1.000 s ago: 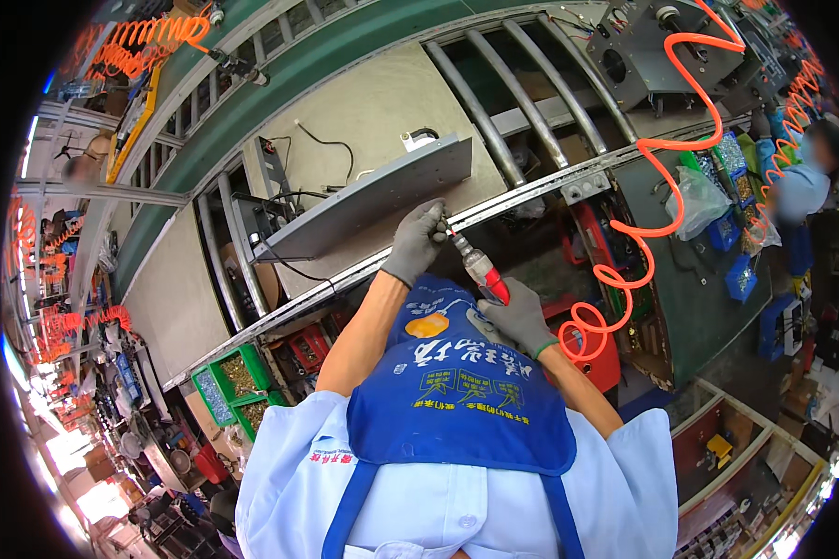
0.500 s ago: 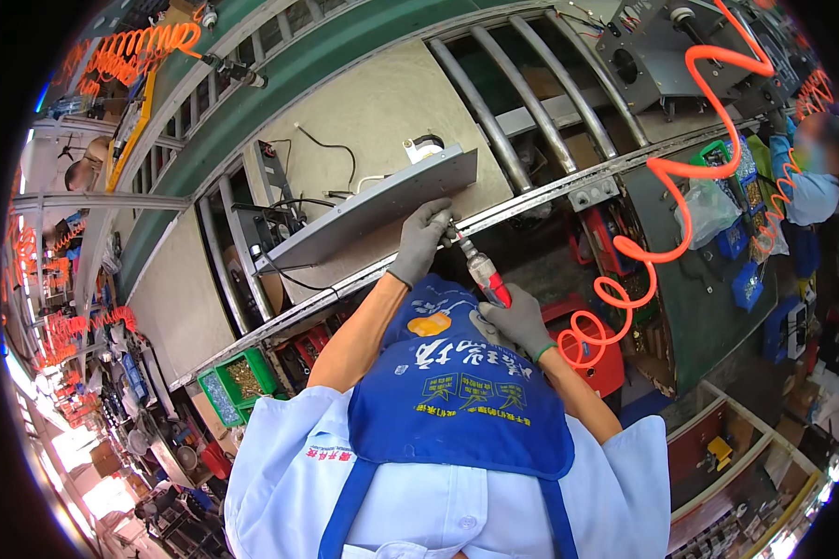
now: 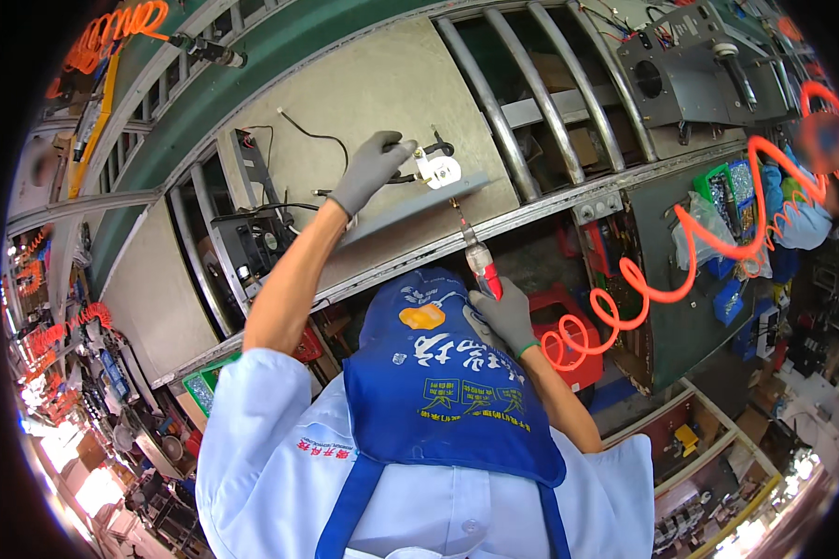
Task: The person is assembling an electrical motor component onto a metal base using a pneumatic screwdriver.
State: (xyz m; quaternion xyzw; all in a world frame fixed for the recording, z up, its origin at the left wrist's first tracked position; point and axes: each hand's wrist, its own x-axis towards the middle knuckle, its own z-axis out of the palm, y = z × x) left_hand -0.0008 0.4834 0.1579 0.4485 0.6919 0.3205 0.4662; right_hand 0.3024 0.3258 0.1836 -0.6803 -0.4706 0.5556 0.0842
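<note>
My right hand, in a grey glove, is wrapped round a red and grey power screwdriver. Its long bit points up and away, with the tip at the near face of a grey metal panel that stands on edge on the bench. Behind the panel, a white round part sits at its right end, beside a black cable. My left hand, gloved too, reaches over the panel, its bent fingers apart and close to the white part's left side. Whether the fingertips touch it is hard to see.
Metal rollers lie right of the pale bench board. A grey metal housing stands at the far right. An orange coiled hose loops across the right side. Loose black cables lie behind the panel. Another person's blue sleeve shows at right.
My left hand has left the screwdriver's bit and moved over the panel to the white part. The panel now leans differently, showing more of the white part. The screwdriver stays in my right hand.
</note>
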